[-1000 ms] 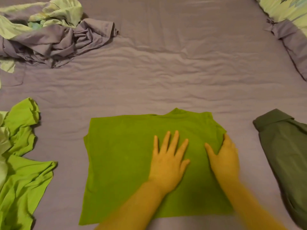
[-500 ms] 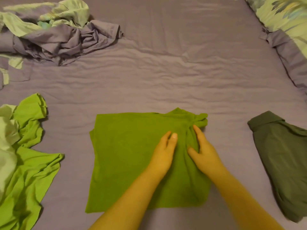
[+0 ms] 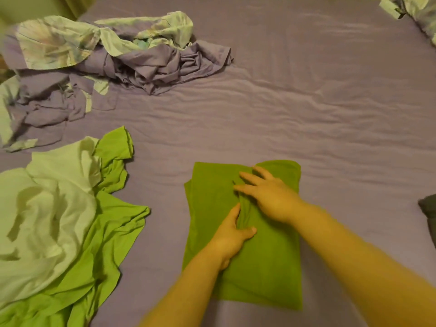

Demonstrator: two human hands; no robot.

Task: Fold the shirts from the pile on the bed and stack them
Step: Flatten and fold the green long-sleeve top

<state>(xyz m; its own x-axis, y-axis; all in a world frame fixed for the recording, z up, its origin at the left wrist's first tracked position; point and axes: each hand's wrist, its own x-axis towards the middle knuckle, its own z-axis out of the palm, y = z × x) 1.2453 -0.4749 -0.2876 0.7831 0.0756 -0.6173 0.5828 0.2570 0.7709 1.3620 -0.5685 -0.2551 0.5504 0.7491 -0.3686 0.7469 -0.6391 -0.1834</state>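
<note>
Green cotton, folded narrower than a moment ago: the green shirt (image 3: 264,256) we saw half a second back as a wide square with its right edge bunched is now a tall rectangle, the right side brought over onto the middle. It lies flat on the purple bed sheet (image 3: 295,114), and we take this shirt as our landmark.

Our left hand (image 3: 232,234) sits on the shirt's centre, fingers curled and thumb out, pinching a raised ridge of the fabric; earlier it lay with straight fingers pressing the cloth. Our right hand (image 3: 266,192) has crossed over from the shirt's right edge and now rests on its upper middle, fingers spread and flat against the cloth, just above the left hand and touching the same ridge. The shirt lies under both hands and reaches out beyond them on every side.

Left of the shirt, well apart, lies the pile of shirts (image 3: 63,232), pale green over bright green. Beyond the shirt to the far left is a rumpled bedding heap (image 3: 113,62). Right of the shirt, at the frame's edge, a dark folded shirt (image 3: 428,208) shows only a corner, where before we saw most of it.
</note>
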